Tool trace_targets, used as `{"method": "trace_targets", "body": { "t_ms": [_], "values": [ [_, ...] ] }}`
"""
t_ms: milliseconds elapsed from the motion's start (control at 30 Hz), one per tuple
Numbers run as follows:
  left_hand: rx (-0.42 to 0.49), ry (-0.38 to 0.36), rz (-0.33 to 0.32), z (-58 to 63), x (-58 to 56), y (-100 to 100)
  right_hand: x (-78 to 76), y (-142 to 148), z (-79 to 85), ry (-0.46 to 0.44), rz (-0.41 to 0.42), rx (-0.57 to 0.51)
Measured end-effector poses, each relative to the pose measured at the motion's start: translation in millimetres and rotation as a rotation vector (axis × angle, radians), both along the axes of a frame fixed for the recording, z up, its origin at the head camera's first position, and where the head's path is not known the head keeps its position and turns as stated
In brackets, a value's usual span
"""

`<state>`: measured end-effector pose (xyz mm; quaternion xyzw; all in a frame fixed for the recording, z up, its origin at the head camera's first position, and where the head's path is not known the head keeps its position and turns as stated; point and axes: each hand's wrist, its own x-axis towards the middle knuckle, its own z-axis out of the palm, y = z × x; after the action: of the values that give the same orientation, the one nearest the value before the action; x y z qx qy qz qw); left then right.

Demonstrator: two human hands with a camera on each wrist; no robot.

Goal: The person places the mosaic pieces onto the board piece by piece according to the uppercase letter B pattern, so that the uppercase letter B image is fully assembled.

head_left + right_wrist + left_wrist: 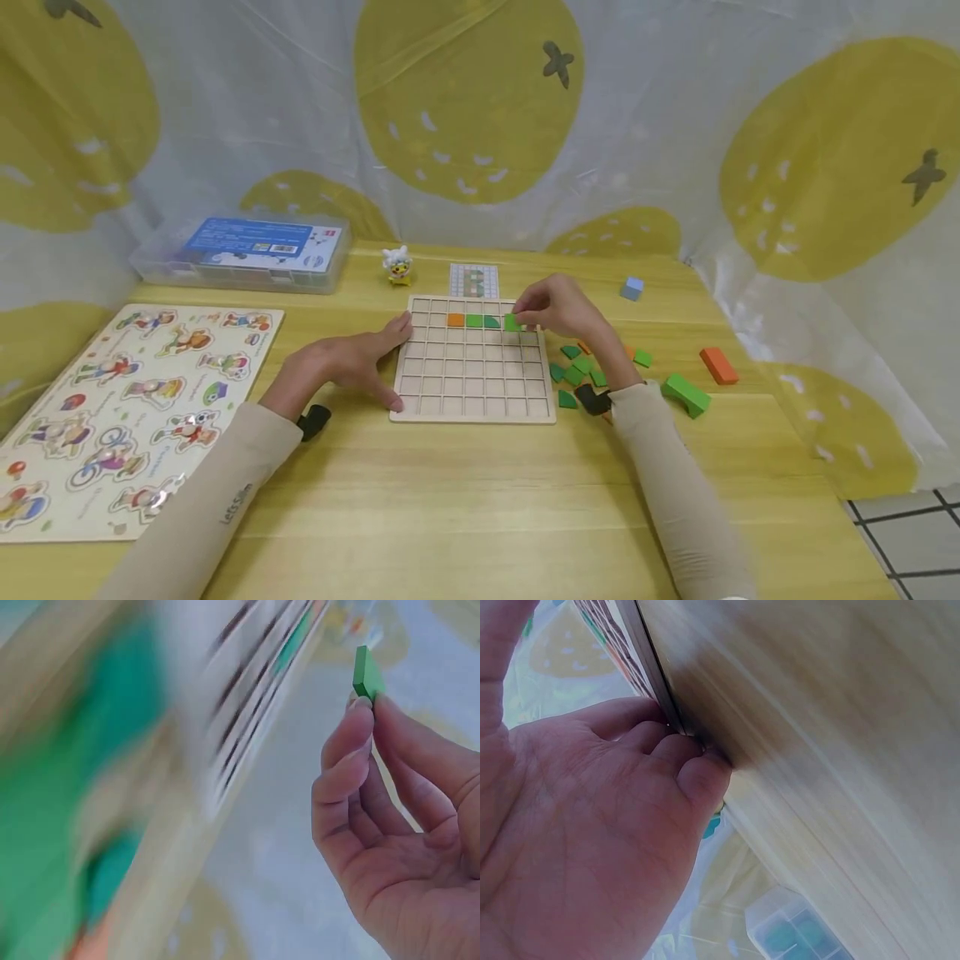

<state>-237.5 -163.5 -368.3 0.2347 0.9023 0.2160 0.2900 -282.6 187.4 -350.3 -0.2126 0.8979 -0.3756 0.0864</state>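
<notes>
"Where was the tile (512, 322)?"
"On my feed, the right hand (561, 307) pinched it over the board's (465, 387) far right."
"And the left hand (352, 358)?"
"Spread, it touched the board's left edge."

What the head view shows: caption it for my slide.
Left hand touching a wooden grid board, right hand pinching a light green tile over it.

Your wood-grain tabletop's (450, 500) got the grid board (472, 387) between your left grip (351, 358) and right grip (561, 307), puzzle board (191, 383) and plastic case (255, 279) off left of the left one, loose green pieces (581, 365) near the right one, plus blue block (632, 288), green arch (685, 395) and orange block (719, 367) farther right.
</notes>
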Motion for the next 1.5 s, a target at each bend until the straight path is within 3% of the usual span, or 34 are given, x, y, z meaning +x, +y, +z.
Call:
{"method": "trace_targets", "body": {
  "t_ms": [133, 300, 467, 767, 900, 1100, 1333, 1500],
  "values": [
    [-0.009, 0.004, 0.003, 1.2, -0.3, 0.7, -9.5, -46.4, -4.3, -0.071, 0.054, -0.041],
    [-0.004, 0.004, -0.003, 1.0, 1.4, 3.2, -16.8, -77.5, -15.3, -0.112, 0.043, 0.003],
    [-0.014, 0.004, 0.005, 0.5, 0.8, 0.5, -15.5, -86.7, -17.2, -0.095, 0.059, 0.086],
    [-0.016, 0.001, 0.013, 1.3, -1.3, -0.9, -12.2, -82.4, -10.9, -0.105, 0.074, 0.074],
    [-0.015, -0.004, 0.017, 1.4, -0.5, 0.8, -12.3, -63.9, -6.4, -0.099, 0.110, 0.014],
    [-0.016, -0.008, 0.019, 0.2, 0.5, 2.5, -9.1, -1.4, 0.7, 0.031, 0.186, -0.003],
    [-0.003, 0.000, 0.015, 1.9, 0.8, 2.3, 1.2, 79.8, -3.7, 0.096, 0.100, 0.075],
    [-0.009, -0.008, 0.015, 1.9, 0.8, 1.7, 2.3, 108.5, -13.3, 0.048, 0.082, 0.145]
  ]
}}
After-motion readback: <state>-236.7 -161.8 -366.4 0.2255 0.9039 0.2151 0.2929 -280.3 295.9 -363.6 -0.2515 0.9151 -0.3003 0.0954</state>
